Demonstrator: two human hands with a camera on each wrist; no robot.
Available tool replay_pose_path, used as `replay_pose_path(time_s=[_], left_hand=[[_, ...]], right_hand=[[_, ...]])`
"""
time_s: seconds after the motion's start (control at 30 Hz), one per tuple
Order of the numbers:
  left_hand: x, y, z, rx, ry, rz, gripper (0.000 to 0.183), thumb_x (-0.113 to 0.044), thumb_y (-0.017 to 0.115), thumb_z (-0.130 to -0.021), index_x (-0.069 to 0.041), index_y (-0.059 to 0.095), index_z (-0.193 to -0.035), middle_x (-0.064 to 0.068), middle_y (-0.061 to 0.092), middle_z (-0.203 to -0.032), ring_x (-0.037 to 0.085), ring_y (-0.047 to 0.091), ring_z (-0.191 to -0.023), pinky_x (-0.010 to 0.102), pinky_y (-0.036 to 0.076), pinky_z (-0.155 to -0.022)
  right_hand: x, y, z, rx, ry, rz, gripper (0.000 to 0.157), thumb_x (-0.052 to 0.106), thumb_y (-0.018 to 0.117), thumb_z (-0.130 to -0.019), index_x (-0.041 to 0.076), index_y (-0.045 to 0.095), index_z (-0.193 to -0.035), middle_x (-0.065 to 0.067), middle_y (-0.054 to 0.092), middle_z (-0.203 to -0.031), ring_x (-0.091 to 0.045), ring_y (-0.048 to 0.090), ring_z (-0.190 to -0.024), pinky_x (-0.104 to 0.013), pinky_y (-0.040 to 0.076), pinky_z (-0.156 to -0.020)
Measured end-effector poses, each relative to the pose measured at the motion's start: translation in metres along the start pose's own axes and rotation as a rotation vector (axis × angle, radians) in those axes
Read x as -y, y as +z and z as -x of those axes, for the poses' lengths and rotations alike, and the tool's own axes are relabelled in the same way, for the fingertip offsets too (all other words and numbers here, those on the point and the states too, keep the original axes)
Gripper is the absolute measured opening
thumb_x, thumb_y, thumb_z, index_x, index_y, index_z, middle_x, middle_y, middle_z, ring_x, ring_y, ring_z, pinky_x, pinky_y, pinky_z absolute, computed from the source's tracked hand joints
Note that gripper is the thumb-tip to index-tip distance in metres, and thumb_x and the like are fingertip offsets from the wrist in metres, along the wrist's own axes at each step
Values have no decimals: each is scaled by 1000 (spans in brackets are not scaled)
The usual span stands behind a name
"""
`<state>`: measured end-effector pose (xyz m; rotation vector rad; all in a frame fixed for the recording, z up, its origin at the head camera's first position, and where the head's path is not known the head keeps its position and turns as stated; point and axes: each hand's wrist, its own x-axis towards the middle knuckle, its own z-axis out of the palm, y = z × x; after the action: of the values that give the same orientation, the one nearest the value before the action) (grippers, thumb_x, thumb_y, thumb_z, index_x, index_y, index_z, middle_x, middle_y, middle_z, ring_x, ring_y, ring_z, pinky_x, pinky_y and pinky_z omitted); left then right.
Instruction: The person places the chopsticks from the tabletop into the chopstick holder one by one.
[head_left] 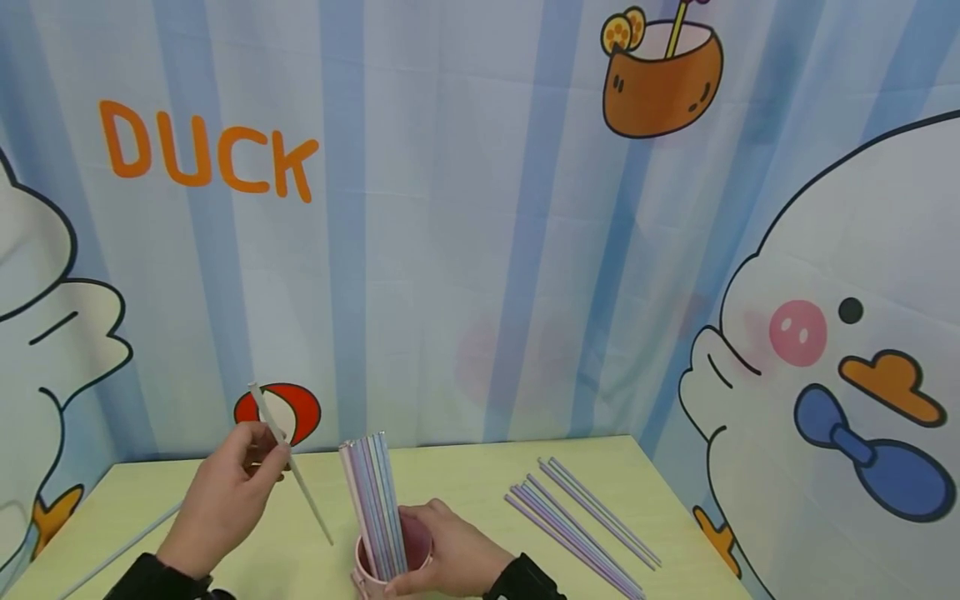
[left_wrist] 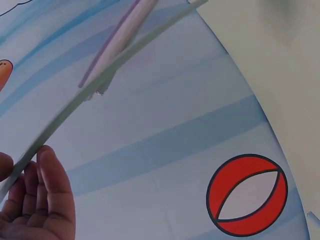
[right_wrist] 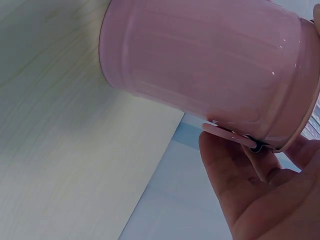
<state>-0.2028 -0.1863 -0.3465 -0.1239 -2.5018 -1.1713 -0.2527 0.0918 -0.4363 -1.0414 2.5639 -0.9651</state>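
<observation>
In the head view my left hand (head_left: 228,496) pinches a pale greenish-white straw (head_left: 303,487) between thumb and fingers, its lower end slanting down to the right above the table. The left wrist view shows the same straw (left_wrist: 65,112) running up past the fingertips. My right hand (head_left: 457,550) grips a small pink bucket (head_left: 420,537) around its right side. A bundle of shiny pastel straws (head_left: 375,508) stands in the bucket, leaning left. In the right wrist view the fingers lie by the handle joint of the pink bucket (right_wrist: 205,60).
Several lilac straws (head_left: 577,533) lie slanted on the pale yellow table (head_left: 465,467) to the right. A single pale straw (head_left: 120,550) lies at the left, partly behind my left wrist. A curtain with duck prints (head_left: 450,250) hangs behind the table.
</observation>
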Motion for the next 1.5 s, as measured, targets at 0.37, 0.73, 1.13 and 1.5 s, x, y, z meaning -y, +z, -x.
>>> replay_pose_path(time_s=[0.37,0.73,1.13,1.5], left_hand=[[-16,7,2,-5,45,119,31,-28,47,-100,-1,47,-117,15,59,-106,18,60,-89,32,55,-77],[-9,23,4,47,-14,111,33,-32,49,-100,-3,49,-115,12,62,-102,17,60,-87,40,55,-78],[5,44,-1,135,-63,-8,25,-27,51,-99,-5,55,-110,8,63,-101,20,57,-94,47,53,-83],[21,69,1,215,-99,-39,17,-24,56,-96,-8,58,-102,1,60,-84,14,51,-76,36,50,-71]], right_hand=[[-2,0,0,2,4,-22,78,56,75,-72,37,41,-140,11,51,-115,-6,43,-98,-30,47,-86],[-4,1,-2,13,-11,-38,73,57,75,-72,40,44,-137,16,52,-114,-6,42,-99,-31,46,-86],[-3,0,-1,15,-25,-33,75,54,74,-75,39,40,-140,15,51,-115,-6,42,-99,-29,46,-84],[-3,0,-1,14,-34,-40,73,51,74,-77,39,40,-140,15,51,-115,-6,42,-98,-29,46,-83]])
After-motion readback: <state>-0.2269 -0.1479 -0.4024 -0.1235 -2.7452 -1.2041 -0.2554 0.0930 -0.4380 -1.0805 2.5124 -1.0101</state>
